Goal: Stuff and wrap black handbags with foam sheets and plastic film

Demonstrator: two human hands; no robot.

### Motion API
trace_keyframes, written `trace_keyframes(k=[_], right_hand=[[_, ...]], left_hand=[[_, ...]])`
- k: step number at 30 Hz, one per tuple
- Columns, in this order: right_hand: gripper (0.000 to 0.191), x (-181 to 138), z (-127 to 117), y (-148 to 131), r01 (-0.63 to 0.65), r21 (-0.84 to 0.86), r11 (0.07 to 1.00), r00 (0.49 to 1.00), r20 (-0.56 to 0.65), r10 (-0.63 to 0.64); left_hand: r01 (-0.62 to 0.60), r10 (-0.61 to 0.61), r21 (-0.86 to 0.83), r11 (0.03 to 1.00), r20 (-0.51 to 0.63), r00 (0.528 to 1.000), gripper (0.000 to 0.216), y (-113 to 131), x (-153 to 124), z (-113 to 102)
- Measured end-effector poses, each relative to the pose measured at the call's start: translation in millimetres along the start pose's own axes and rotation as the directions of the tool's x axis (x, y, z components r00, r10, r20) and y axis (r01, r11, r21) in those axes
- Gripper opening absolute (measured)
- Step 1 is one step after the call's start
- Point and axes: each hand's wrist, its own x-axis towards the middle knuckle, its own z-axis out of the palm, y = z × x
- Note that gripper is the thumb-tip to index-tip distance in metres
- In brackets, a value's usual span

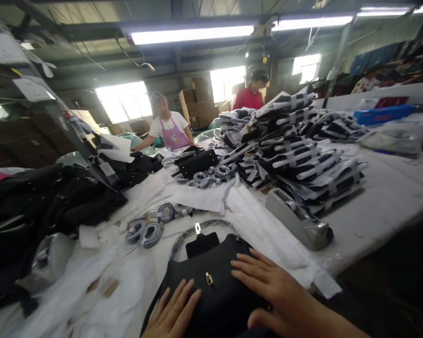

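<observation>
Both hands flat on black handbag [211, 286], near table edge
Left hand [172, 312] and right hand [275, 293] open, fingers spread; tape dispenser [298, 220] close right, strap coils [144, 233] left, wrapped-strap pile [299, 145] far right

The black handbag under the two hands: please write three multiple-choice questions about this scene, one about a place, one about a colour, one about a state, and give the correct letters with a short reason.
1. Where is the grey tape dispenser?
A. to the right of the black handbag, beyond it
B. on top of the handbag
C. under the left hand

2. What colour is the small clasp on the handbag's front?
A. red
B. gold
C. blue

3. How do the left hand and right hand rest?
A. closed into fists
B. flat and open on the handbag
C. lifted clear above the table

Answers: 1 A, it stands on the table at the foot of the pile of wrapped straps. 2 B, it shines gold against the black. 3 B, the fingers lie spread on the bag.
</observation>
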Motion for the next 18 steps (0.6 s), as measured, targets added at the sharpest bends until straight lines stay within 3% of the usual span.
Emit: trace_keyframes(k=[3,7,11,14,18], right_hand=[[0.086,12,5,-3,0.100,-0.103,0.990,0.988,0.125,-0.087],[0.100,25,9,-1,0.102,-0.190,0.977,0.982,0.178,-0.068],[0.078,26,27,8,0.134,-0.293,0.947,0.983,0.161,-0.089],[0.053,18,55,25,0.212,-0.384,0.899,0.977,0.091,-0.192],[0.051,2,83,44,0.211,-0.359,0.909,0.971,-0.031,-0.237]], left_hand=[[-0.053,0.051,0.218,0.975,0.016,0.999,0.059,3,15,1],[-0.113,0.117,0.277,0.954,0.003,0.993,0.056,6,24,0],[-0.097,0.117,0.249,0.964,-0.067,0.991,0.040,13,18,9],[-0.032,0.052,0.206,0.978,-0.091,0.994,0.043,24,4,26],[0.112,-0.103,0.085,0.990,-0.096,0.990,0.039,42,-13,46]])
